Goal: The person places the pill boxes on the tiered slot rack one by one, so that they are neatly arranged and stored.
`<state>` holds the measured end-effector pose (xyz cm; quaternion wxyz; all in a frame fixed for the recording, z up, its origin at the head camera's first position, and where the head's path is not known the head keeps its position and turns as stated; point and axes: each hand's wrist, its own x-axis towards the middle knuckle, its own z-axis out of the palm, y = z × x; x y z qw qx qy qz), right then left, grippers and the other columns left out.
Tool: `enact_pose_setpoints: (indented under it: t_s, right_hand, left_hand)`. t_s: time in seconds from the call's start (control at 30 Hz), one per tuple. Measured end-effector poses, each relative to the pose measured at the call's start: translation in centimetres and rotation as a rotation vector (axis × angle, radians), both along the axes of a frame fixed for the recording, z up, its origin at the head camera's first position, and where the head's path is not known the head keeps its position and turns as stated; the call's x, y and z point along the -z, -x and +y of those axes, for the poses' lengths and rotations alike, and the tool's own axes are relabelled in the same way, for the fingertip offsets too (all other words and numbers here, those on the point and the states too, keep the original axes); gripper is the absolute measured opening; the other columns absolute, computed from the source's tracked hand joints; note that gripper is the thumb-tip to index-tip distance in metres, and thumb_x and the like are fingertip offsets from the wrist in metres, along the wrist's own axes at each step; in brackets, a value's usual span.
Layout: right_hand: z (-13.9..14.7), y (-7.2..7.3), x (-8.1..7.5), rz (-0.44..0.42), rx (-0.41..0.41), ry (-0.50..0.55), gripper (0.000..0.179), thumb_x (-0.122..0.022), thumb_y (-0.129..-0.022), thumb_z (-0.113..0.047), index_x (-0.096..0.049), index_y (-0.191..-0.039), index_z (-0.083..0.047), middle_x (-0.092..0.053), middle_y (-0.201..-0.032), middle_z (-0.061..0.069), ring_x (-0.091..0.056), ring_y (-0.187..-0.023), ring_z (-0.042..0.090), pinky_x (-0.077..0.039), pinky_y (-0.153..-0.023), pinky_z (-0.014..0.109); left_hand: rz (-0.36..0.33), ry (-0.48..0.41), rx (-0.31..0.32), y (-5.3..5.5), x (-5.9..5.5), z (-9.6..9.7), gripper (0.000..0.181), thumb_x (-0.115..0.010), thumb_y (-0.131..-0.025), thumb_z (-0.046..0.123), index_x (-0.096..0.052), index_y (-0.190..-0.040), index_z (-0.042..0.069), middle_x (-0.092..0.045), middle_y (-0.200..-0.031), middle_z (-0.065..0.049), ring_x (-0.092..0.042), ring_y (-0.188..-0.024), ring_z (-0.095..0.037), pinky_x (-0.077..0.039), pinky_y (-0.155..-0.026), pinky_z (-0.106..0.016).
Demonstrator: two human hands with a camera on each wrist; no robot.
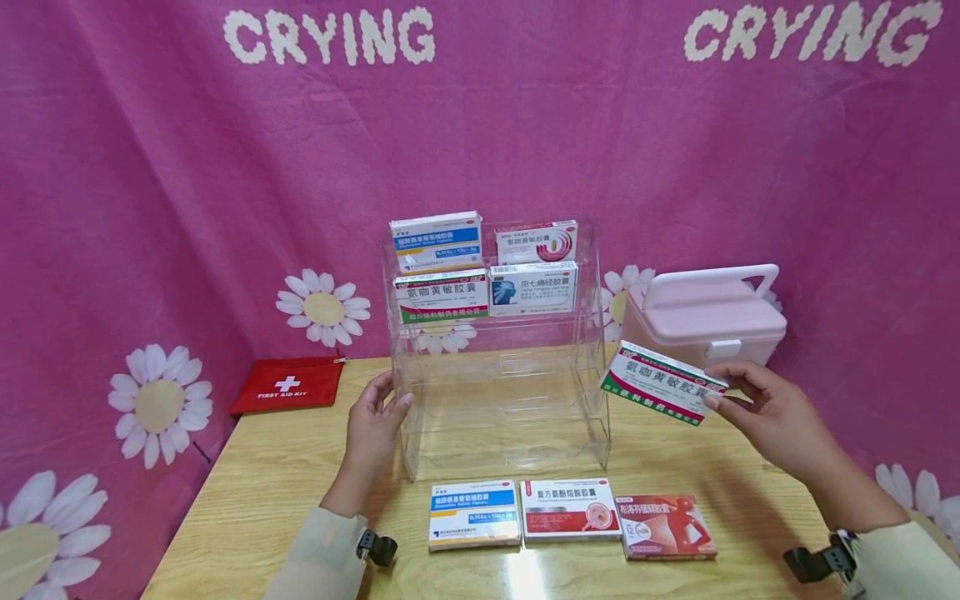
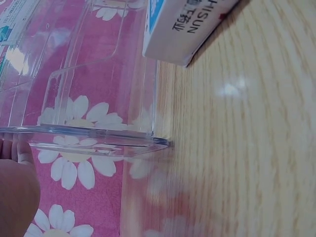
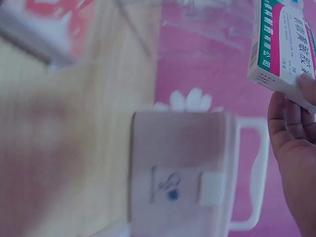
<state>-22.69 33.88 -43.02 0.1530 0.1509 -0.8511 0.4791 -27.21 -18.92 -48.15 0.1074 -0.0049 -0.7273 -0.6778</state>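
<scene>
A: Up front?
B: Three boxes in a row on the table (image 1: 247, 500), L to R: blue-white box (image 1: 474, 517), red-white box (image 1: 570, 510), red box (image 1: 667, 527).
A: Hands?
B: L hand (image 1: 377, 421) grips the L side of the clear rack (image 1: 502, 457). R hand (image 1: 772, 417) pinches a green-edged box (image 1: 663, 383) by its R end, btwn thumb & fingers. It's tilted, held up just R of the rack.
A: What's in the rack?
B: Second tier from top: a matching carton (image 1: 441, 300) on L, white box w/ blue pic (image 1: 533, 292) on R. Top tier, behind: blue-banded box (image 1: 435, 242) L, ring-print box (image 1: 536, 244) R.
A: Further back?
B: Red first-aid pouch (image 1: 285, 387) on the L, pink case (image 1: 693, 317) w/ handle on the R. Behind it all, a pink daisy curtain (image 1: 480, 125), "CRYING" on it 2x.
</scene>
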Motion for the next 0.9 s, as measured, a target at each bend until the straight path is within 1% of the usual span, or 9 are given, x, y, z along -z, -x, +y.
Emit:
enact_pose_setpoints:
  t_s: [0.13, 0.23, 0.4, 0.5, 0.63, 0.7, 0.73, 0.8, 0.9]
  right_hand:
    - [-2.5, 0.4, -1.6, 0.042, -0.066, 0.026, 0.032, -0.074, -0.099, 0.008, -0.065, -0.129, 0.005, -0.071, -0.111, -0.018, -0.072, -0.097, -0.004, -0.063, -0.076, 0.014]
    - [-4.8, 0.9, -2.7, 0.056, -0.095, 0.028, 0.031, -0.074, -0.099, 0.008, -0.067, -0.129, 0.003, -0.073, -0.11, -0.013, -0.073, -0.098, -0.002, -0.063, -0.078, 0.015]
    - [-8.6, 1.9, -4.3, 0.017, -0.093, 0.04, 0.033, -0.075, -0.101, 0.001, -0.067, -0.132, 0.0, -0.074, -0.113, 0.009, -0.072, -0.094, 0.0, -0.065, -0.072, 0.02]
    - [-10.9, 2.8, -5.1, 0.005, -0.097, 0.063, 0.033, -0.075, -0.102, -0.001, -0.068, -0.134, 0.0, -0.074, -0.116, 0.019, -0.071, -0.096, 0.0, -0.065, -0.076, 0.019]
    - [-13.5, 4.1, -5.9, 0.048, -0.096, 0.07, 0.031, -0.076, -0.101, -0.002, -0.072, -0.131, -0.001, -0.074, -0.118, 0.019, -0.071, -0.101, 0.001, -0.062, -0.086, 0.013]
    - [-14.6, 4.8, -6.1, 0.089, -0.091, 0.051, 0.03, -0.077, -0.1, -0.001, -0.074, -0.13, -0.003, -0.074, -0.116, 0.017, -0.07, -0.101, 0.005, -0.061, -0.088, 0.011]
    - [-15.1, 5.2, -6.2, 0.115, -0.085, 0.033, 0.03, -0.078, -0.099, -0.001, -0.075, -0.129, -0.003, -0.075, -0.115, 0.016, -0.071, -0.101, 0.009, -0.058, -0.092, 0.01]
    - [-15.9, 6.0, -6.4, 0.156, -0.069, -0.013, 0.031, -0.079, -0.098, -0.001, -0.077, -0.128, -0.006, -0.076, -0.113, 0.014, -0.071, -0.101, 0.015, -0.06, -0.092, 0.015]
    - [-17.1, 6.9, -6.5, 0.187, -0.038, -0.09, 0.033, -0.079, -0.099, -0.003, -0.078, -0.131, -0.01, -0.078, -0.113, 0.011, -0.073, -0.101, 0.022, -0.064, -0.093, 0.028]
  left_hand:
    - [0.0, 0.002, -0.002, 0.0, 0.0, 0.0, 0.054, -0.069, -0.104, -0.001, -0.051, -0.155, -0.002, -0.054, -0.159, -0.025, -0.049, -0.153, -0.04, -0.049, -0.116, -0.032]
    - [-0.011, 0.004, -0.012, 0.0, 0.0, -0.1, 0.055, -0.071, -0.104, 0.0, -0.051, -0.156, 0.0, -0.054, -0.16, -0.023, -0.049, -0.154, -0.037, -0.048, -0.117, -0.035]
    - [-0.025, 0.016, -0.015, -0.1, 0.1, -0.2, 0.056, -0.07, -0.105, 0.003, -0.051, -0.157, 0.002, -0.054, -0.161, -0.021, -0.048, -0.156, -0.034, -0.047, -0.119, -0.037]
    - [-0.026, 0.015, -0.011, -0.1, 0.1, -0.2, 0.055, -0.07, -0.106, 0.005, -0.051, -0.157, 0.002, -0.054, -0.161, -0.021, -0.048, -0.155, -0.035, -0.047, -0.118, -0.037]
    - [-0.005, 0.014, -0.005, -0.1, 0.1, -0.1, 0.054, -0.071, -0.105, 0.005, -0.052, -0.156, 0.0, -0.055, -0.16, -0.023, -0.05, -0.153, -0.038, -0.049, -0.117, -0.036]
    - [0.008, 0.009, -0.002, 0.0, 0.1, -0.1, 0.053, -0.071, -0.105, 0.003, -0.052, -0.155, -0.002, -0.055, -0.159, -0.025, -0.051, -0.153, -0.039, -0.05, -0.116, -0.035]
    - [0.014, 0.009, -0.001, 0.1, 0.1, -0.1, 0.054, -0.071, -0.105, 0.002, -0.052, -0.155, -0.002, -0.055, -0.159, -0.025, -0.051, -0.152, -0.039, -0.05, -0.116, -0.034]
    - [0.02, 0.006, 0.004, 0.1, 0.1, -0.1, 0.054, -0.07, -0.104, 0.001, -0.052, -0.155, -0.003, -0.055, -0.159, -0.026, -0.051, -0.152, -0.039, -0.05, -0.116, -0.034]
    - [0.02, -0.005, 0.006, 0.3, 0.3, -0.1, 0.054, -0.07, -0.104, 0.0, -0.052, -0.155, -0.003, -0.054, -0.159, -0.026, -0.051, -0.152, -0.037, -0.05, -0.116, -0.033]
